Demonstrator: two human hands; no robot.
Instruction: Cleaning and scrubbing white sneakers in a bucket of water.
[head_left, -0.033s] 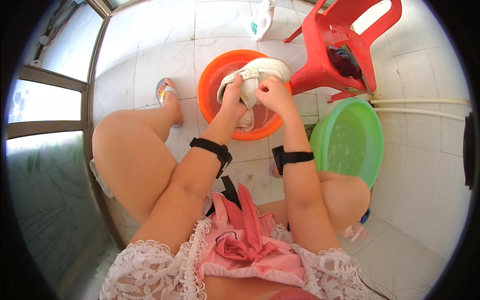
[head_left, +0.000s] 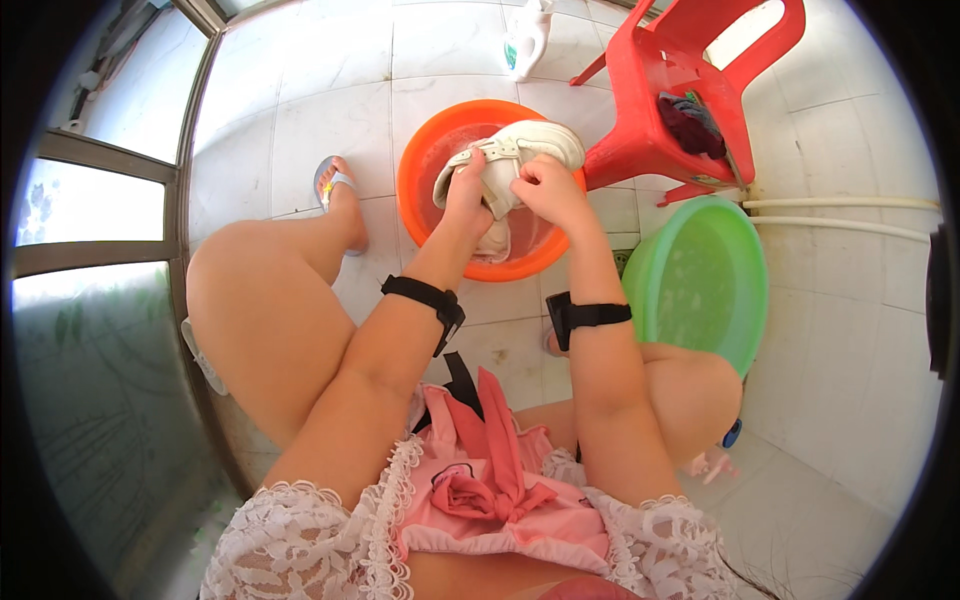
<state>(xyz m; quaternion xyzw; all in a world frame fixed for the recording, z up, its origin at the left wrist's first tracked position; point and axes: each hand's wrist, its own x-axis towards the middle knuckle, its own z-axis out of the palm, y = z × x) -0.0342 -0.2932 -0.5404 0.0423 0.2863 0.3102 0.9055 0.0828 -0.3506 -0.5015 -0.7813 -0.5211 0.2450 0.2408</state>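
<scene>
Over the orange basin [head_left: 412, 190], a white shoe [head_left: 540, 140] with a perforated strap is held tilted above the cloudy water. My left hand [head_left: 468, 195] grips it by the side, thumb on top near the strap. My right hand [head_left: 550, 190] is curled closed against the shoe's near side; its fingertips are turned inward, and what they pinch is hidden. Below my left hand another white piece [head_left: 495, 243] sits in the basin, partly covered, so I cannot tell whether it is a second shoe.
A red plastic chair [head_left: 640, 110] with dark cloths [head_left: 690, 125] on it stands at the far right. Nearer is a green tub [head_left: 655, 270] holding water. A white bottle [head_left: 527, 45] stands on the tiles beyond the basin. A framed glass door [head_left: 100, 260] lies along the left.
</scene>
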